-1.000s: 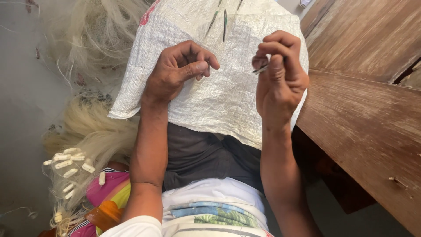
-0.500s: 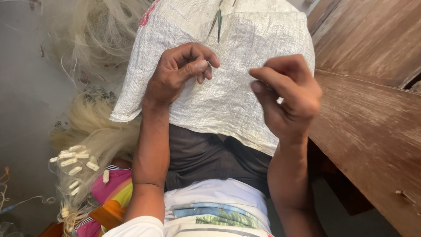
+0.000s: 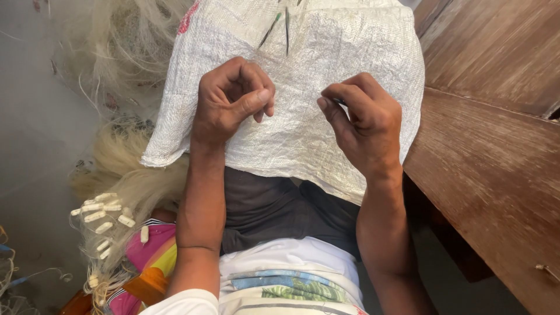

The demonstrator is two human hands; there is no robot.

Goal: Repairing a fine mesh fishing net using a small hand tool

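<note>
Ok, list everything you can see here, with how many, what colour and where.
sack: one, white woven, over the lap, under both hands
netting: a heap, pale cream, on the floor at left
floats: about ten, white, strung on the netting, lower left
needles: two, dark green, on the sack's far end
bench: one, brown wood, at right
left hand: curled, fingertips pinched, on the sack
right hand: pinching a small dark item I cannot identify

Both hands [image 3: 233, 99] [image 3: 361, 119] pinched shut over white woven sack [image 3: 303, 134] on lap.
</note>
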